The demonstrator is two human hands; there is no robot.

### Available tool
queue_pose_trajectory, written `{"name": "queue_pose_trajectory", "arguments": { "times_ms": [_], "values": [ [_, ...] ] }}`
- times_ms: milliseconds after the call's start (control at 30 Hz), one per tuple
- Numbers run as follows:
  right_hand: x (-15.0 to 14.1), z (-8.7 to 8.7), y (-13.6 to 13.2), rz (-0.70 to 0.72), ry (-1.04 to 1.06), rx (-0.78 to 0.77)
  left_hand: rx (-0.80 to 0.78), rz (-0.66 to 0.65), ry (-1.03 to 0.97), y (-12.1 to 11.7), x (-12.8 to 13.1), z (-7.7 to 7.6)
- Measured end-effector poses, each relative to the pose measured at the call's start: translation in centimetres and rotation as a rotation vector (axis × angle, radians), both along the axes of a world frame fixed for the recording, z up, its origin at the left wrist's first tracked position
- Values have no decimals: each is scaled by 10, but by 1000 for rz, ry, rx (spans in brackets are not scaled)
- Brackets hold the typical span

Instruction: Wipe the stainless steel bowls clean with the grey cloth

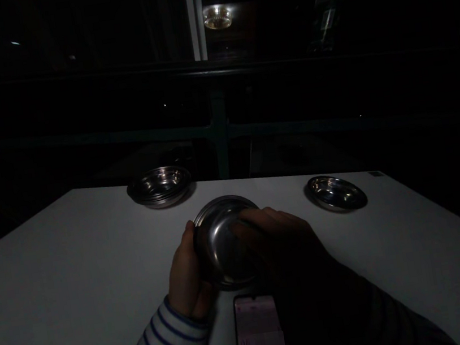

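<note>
Metal bowl [222, 239] held over the middle of the white table [89, 266], its round, shiny face toward the wearer; left hand [187, 275] gripping it at the left rim, thumb along the edge. Right hand [285, 233] in deep shadow, fingers bent over the bowl's right side; whether they grip or only touch the metal, cannot tell. Phone [258, 328] with lit screen just nearer the wearer than the bowl; toward the far edge, bowl stack [165, 198] at left, single bowl [338, 194] at right, both apart from the hands
</note>
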State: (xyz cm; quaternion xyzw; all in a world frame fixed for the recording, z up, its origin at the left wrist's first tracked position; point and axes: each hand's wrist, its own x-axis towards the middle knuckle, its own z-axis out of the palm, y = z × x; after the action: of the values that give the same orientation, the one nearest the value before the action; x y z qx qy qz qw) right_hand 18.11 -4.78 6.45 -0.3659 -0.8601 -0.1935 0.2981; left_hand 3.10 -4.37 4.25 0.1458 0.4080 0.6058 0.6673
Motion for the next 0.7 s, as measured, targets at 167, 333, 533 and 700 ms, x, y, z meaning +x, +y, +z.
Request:
{"name": "queue_pose_trajectory", "arguments": {
  "times_ms": [167,333,533,700],
  "values": [
    [10,7,-4,-64,-17,-48,47,20,-63,0,-1,3],
    [15,14,-9,-47,-27,12,62,11,-114,1,-2,3],
    [9,11,-7,-45,-34,50,92,-8,-110,3,1,0],
    [-6,-6,-9,77,-103,-5,56,4,-52,2,3,-1]
  ]
}}
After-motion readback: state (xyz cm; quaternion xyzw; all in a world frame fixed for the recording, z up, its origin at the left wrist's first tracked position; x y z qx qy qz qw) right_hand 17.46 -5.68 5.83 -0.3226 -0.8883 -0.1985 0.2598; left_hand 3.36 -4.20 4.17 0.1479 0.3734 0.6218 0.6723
